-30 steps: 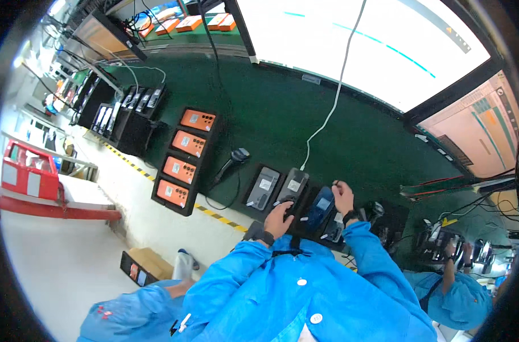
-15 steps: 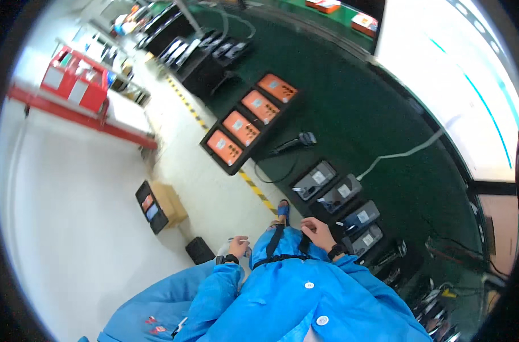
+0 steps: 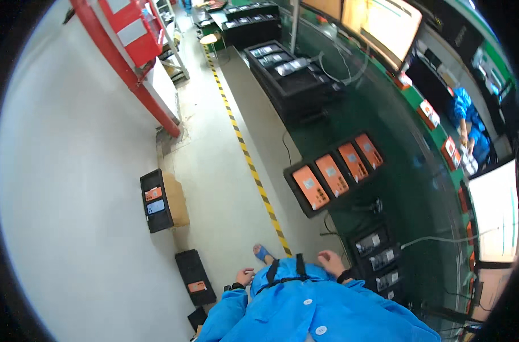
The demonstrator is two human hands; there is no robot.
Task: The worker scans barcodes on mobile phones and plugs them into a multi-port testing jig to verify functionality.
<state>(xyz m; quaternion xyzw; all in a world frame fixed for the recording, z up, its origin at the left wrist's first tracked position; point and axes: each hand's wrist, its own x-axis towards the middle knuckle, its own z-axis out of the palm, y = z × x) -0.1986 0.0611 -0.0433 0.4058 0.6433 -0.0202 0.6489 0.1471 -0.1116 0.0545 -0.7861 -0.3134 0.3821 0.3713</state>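
The scene is viewed from head height through a wide fisheye lens, faced down and forward over a close blue buttoned cloth coat (image 3: 282, 308); a pale grey floor (image 3: 211, 151) is centred, a dark green tabletop's (image 3: 399, 185) left edge seen slanting away.

Grey phones (image 3: 383, 260) blurry; red box (image 3: 128, 21) partly past top edge

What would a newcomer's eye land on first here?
Four orange phone-like devices in a black tray, right of centre on the dark green bench. Next, the yellow-and-black floor stripe running up the picture, and the red box at upper left. Lower middle, the left hand and right hand flank the blue coat.
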